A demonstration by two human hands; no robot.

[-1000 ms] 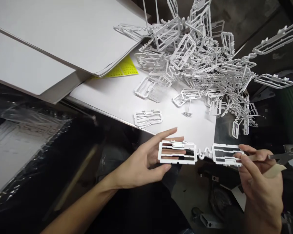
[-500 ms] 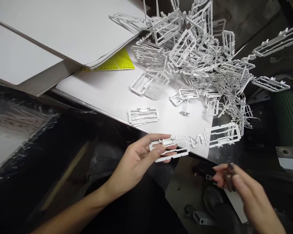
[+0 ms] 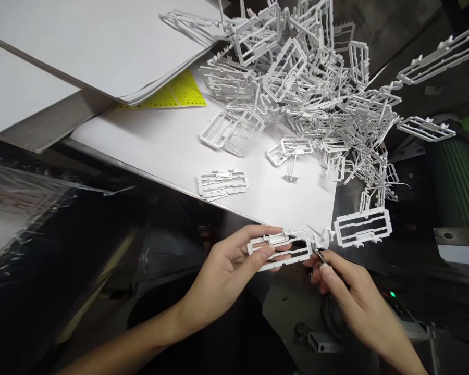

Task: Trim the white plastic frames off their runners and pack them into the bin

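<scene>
My left hand [image 3: 234,273] pinches a white plastic frame [image 3: 303,257] with slots, thumb on top and fingers beneath. A curly runner [image 3: 328,237] links it to a second white frame [image 3: 363,227] at its right. In my right hand [image 3: 349,291] is a small dark metal tool [image 3: 318,255], apparently nippers. Its tip is at the runner, close beside the right end of the held frame; fingers hide most of its handles. A separate white frame [image 3: 223,184] lies near the table edge, above my left hand.
A tangled heap of white plastic frames and runners [image 3: 308,99] covers the far right of the white table [image 3: 160,140]. Large white sheets [image 3: 89,41] lie at the left over a yellow printed sheet [image 3: 183,89]. Clear plastic wrap [image 3: 31,203] hangs at lower left.
My right hand has moved left and up, bringing the tool to the runner beside the held frame. My left hand with the frame has shifted slightly right and down in view.
</scene>
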